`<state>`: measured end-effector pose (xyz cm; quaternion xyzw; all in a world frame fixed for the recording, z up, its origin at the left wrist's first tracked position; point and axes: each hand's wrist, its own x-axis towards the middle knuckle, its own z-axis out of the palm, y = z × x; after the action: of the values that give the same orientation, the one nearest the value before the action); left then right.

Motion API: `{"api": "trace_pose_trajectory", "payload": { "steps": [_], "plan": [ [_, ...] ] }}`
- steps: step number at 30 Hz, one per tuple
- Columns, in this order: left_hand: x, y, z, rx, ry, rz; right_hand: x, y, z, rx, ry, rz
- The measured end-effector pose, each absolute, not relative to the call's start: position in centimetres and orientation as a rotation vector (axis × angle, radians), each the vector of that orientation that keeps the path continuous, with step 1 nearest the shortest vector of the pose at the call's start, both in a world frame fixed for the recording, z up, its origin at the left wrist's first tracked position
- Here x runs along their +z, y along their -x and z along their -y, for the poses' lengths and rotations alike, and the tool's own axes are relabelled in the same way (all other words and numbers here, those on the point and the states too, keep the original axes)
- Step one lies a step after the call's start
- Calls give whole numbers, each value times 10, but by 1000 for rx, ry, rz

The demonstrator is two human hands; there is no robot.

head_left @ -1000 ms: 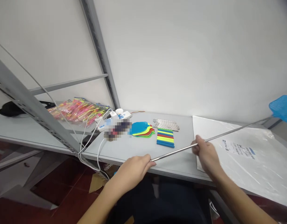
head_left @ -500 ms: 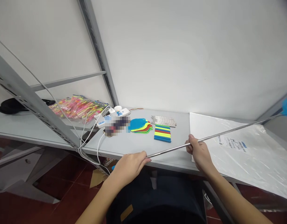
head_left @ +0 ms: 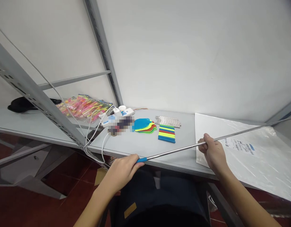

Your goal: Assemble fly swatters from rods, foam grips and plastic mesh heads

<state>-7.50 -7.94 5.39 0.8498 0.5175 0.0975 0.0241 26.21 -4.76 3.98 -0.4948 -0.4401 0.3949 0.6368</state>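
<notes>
My left hand (head_left: pixel 125 170) is closed round the blue grip of an extended telescopic fly swatter (head_left: pixel 173 151), and the front end of the grip sticks out past my thumb. Farther up the same thin metal rod, my right hand (head_left: pixel 212 151) pinches it between thumb and fingers. The rod slants up to the right and runs out of view, so its far end is hidden. Behind it on the shelf lie fanned swatter heads (head_left: pixel 143 125) in blue, yellow, red and green, a row of coloured grips (head_left: pixel 166 133) and several metal rods (head_left: pixel 168 121).
A white plastic sheet or bag (head_left: pixel 256 157) with a label covers the shelf's right side. Power strips (head_left: pixel 127 112) with white cables stand left, beside a blurred patch. Bagged colourful items (head_left: pixel 85 107) lie beyond the metal upright (head_left: pixel 104 47).
My left hand has slid back toward me, so blue grip now shows. My right hand has shifted right along with the rod. The blue swatter head has left the view at right.
</notes>
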Motion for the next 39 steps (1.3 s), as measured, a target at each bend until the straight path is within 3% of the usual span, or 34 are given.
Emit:
{"api": "trace_pose_trajectory", "payload": {
  "steps": [14,23,31,39],
  "plan": [
    [52,70,95,580,-2456,-1439,37,-224,58,962,1038,949],
    [47,41,105,635,-2377,-1308,47,-179,83,1155,1093,1309],
    [34,82,89,831,-2491,-1314,70,-262,52,891,876,791],
    [26,100,77,822,-2486,-1400,77,-282,28,1014,761,430]
  ]
}}
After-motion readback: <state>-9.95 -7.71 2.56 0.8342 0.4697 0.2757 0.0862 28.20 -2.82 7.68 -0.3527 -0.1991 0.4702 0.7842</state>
